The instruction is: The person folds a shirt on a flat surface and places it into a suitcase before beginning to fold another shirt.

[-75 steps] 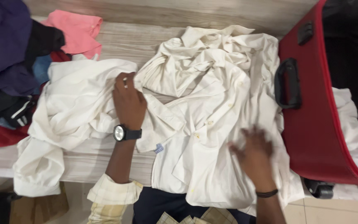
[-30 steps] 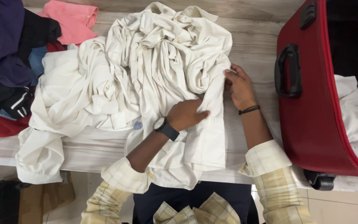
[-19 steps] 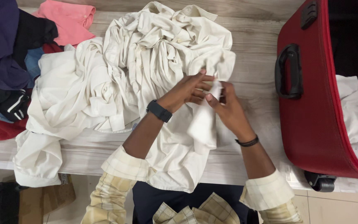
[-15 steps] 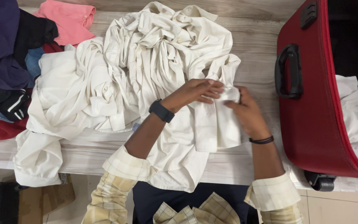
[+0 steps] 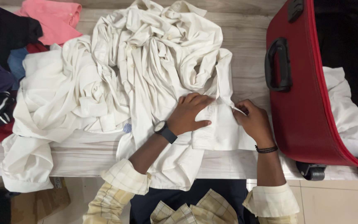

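Compared with half a second ago, your left hand [image 5: 192, 113] has moved from pinching the cloth to lying flat on it, and the folded section of the white shirt [image 5: 162, 74] now lies spread on the counter [image 5: 245, 45] rather than bunched between your fingers; the view has also shifted slightly, so the suitcase sits further left in the frame. Count: two hands, both your own; one red suitcase [image 5: 299, 108] at the right of the frame, standing open with one black handle [image 5: 279, 64] and one wheel [image 5: 310, 171] visible; at least two white garments on the counter, the crumpled white shirt in the centre and a second white garment [image 5: 50, 112] to its left, hanging over the near edge; one pink garment [image 5: 52, 18] at the upper left; one pile of dark clothes [image 5: 1, 62] at the left edge; one further piece of white cloth [image 5: 344, 112] inside the suitcase. Left grip: open, palm down, fingers spread and pressing the flattened panel of the white shirt just below centre. Right hand [image 5: 253, 122]: grip narrow, thumb and fingers closed on the right edge of the same panel, just beside the suitcase wall. A wristwatch [image 5: 165, 131] sits on your left wrist and a dark band [image 5: 266, 149] on your right.
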